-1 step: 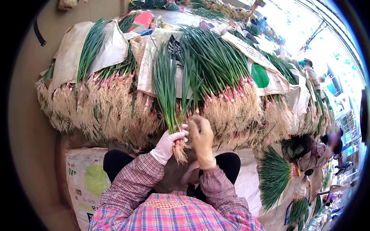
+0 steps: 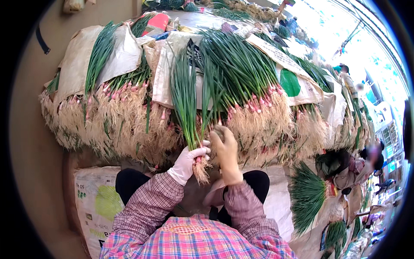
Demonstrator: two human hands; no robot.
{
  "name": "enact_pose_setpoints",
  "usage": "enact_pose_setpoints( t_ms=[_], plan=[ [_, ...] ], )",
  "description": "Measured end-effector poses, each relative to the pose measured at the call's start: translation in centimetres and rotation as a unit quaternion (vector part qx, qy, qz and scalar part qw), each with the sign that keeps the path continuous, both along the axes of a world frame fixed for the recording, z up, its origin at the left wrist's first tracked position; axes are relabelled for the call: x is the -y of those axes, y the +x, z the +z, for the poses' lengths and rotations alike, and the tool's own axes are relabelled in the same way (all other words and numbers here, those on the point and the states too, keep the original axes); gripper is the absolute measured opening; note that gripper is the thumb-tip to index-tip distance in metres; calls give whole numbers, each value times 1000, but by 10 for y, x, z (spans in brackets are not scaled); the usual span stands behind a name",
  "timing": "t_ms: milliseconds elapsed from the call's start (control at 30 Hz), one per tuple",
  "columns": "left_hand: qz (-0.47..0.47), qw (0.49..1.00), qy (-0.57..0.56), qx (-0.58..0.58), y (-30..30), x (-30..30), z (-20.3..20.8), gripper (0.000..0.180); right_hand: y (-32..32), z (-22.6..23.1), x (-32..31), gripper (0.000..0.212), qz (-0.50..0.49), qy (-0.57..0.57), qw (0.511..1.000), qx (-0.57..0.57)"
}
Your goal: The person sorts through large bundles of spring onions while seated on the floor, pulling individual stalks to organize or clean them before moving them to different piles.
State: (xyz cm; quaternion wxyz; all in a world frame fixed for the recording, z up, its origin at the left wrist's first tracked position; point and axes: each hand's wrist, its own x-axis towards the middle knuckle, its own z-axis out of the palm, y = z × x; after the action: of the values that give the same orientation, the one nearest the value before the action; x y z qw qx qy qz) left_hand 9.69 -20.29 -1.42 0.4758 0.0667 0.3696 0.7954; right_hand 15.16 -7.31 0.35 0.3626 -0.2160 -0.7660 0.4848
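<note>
Left grip clasps onions; right half-curled

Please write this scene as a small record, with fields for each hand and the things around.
Left hand: white-gloved, closed around a bunch of long green stalks with pink bulbs
Right hand: cream-gloved, curled, right of the bunch's bulbs; contact unclear
Ahead: wide heap of similar plants with pale stringy roots
On heap: white sheet with green disc
</note>
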Motion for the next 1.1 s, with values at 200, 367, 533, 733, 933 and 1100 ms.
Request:
enact_pose_setpoints(
  t_ms=[200, 367, 533, 733, 933, 1100],
  plan=[
    [5, 997, 26, 68, -8, 7, -4, 23, -30, 0, 2, 11, 197, -528, 826, 8],
    [66, 990, 2, 122, -13, 4, -3, 22, -50, -9, 13, 12, 133, -379, 910, 99],
    [42, 998, -16, 52, -6, 16, 3, 23, -50, -43, 9, 12, 64, 134, 975, 166],
    [60, 998, -4, 33, -19, 23, -10, 24, -41, -12, -3, 15, -132, 319, 931, 119],
    [92, 989, 5, -117, -7, 29, 31, 27, -61, -4, -25, 22, -47, 275, 954, 112],
    [95, 995, -2, -37, -15, 16, 6, 22, -47, 58, -56, 19, -176, 447, 869, 118]
  ],
)
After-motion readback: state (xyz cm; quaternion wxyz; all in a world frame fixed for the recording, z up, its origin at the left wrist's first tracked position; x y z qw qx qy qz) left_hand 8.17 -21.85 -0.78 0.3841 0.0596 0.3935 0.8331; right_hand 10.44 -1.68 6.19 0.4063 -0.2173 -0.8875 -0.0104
